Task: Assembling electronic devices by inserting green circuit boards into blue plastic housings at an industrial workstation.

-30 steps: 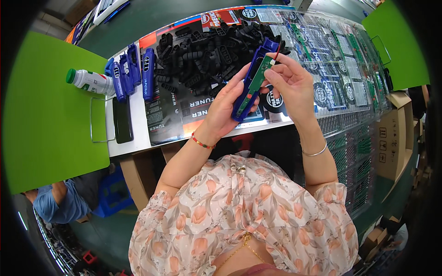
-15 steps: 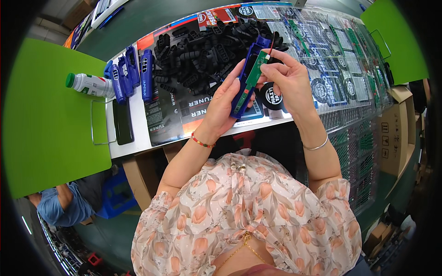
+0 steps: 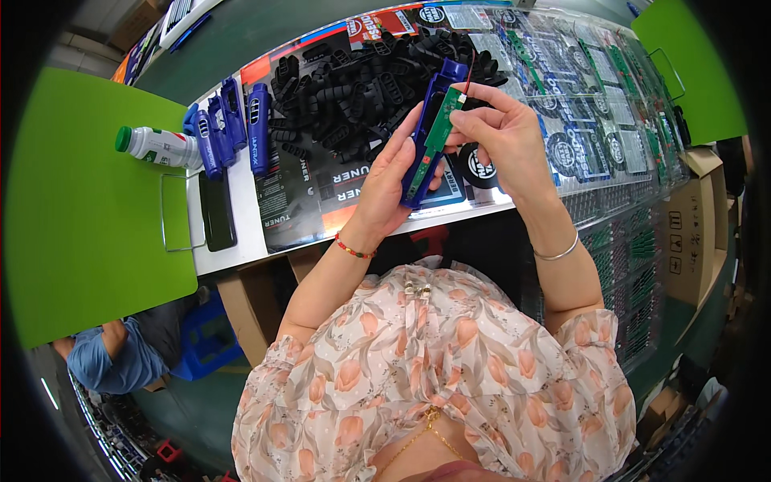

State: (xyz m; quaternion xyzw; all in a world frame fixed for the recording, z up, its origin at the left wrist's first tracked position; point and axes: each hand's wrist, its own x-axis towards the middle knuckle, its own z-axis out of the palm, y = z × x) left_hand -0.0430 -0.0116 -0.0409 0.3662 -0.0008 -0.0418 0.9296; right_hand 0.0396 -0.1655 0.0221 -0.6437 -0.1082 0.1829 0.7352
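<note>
Over the front of the table, my left hand (image 3: 391,178) is wrapped around a long blue plastic housing (image 3: 423,170), tilted with its far end to the right. A narrow green circuit board (image 3: 438,134) lies along the open side of the housing, its lower end inside and its upper end raised at the right edge. My right hand (image 3: 514,145) pinches the upper part of the board between thumb and fingers. A thin dark red wire (image 3: 471,68) rises from a small white connector at the board's far end.
Behind my hands is a heap of black plastic parts (image 3: 353,96). Blue housings (image 3: 257,128) stand at the left beside a white bottle with a green cap (image 3: 157,147) and a dark phone (image 3: 217,213). Clear trays (image 3: 594,193) with green boards cover the right side. Green panels (image 3: 96,217) flank the table.
The board has tilted slightly, and its far end sits a little further left, with the right hand still pinching it. Otherwise both hands have barely moved.
</note>
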